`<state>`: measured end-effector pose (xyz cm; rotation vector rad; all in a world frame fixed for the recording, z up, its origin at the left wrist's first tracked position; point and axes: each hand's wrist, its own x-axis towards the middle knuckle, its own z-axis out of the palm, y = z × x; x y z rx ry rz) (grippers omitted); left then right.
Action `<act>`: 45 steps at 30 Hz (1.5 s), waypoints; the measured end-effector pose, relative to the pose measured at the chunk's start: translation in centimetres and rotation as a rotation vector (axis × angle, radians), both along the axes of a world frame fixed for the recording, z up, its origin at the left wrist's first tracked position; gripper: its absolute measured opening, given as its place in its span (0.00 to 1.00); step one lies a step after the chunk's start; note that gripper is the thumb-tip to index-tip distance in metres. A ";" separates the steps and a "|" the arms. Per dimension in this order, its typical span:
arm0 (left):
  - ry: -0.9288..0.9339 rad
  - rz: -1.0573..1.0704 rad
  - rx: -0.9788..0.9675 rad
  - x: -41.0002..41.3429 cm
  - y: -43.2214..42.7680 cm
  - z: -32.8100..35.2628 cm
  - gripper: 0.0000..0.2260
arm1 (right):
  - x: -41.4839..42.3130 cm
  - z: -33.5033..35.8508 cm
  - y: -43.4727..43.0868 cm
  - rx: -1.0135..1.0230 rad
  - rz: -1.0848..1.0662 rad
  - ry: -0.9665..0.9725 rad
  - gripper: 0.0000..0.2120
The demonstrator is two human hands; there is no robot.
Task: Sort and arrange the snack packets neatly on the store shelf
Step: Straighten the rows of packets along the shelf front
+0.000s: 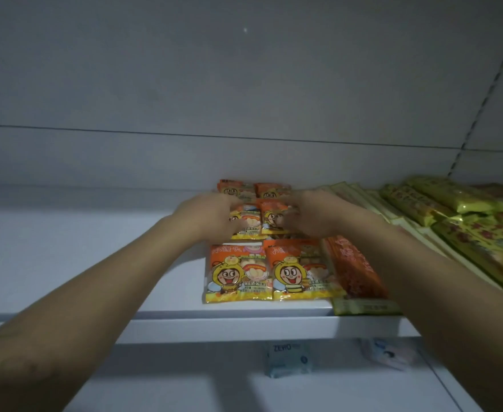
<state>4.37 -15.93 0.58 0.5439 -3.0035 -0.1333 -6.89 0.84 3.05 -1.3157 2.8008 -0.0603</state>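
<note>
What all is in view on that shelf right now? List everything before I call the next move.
bee snack packets: six visible, orange-yellow, three rows of two, mid-shelf
long packet: one, orange-red, right of the front row
green packet: one, green, shelf edge, partly under the long packet
pale flat packets: several, cream, right of the back rows
yellow-green packets: several, count unclear, piled far right
shelf: one, white
lower packs: two, pale blue-white, level below
left hand: on the middle-left packet, grip blurred
right hand: on the middle-right packet, grip blurred
</note>
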 end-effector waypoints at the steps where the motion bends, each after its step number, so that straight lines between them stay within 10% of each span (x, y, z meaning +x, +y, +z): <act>1: 0.054 -0.009 -0.047 1.0 0.4 0.0 0.26 | 0.6 0.1 0.8 -0.026 0.008 -0.026 0.29; 31: 0.422 -0.088 0.072 8.3 3.4 -6.4 0.28 | 8.5 -3.5 4.6 0.055 -0.030 0.112 0.21; 45: 0.392 0.112 0.315 6.2 1.9 -4.3 0.26 | 7.4 -1.4 2.7 -0.210 -0.108 0.117 0.22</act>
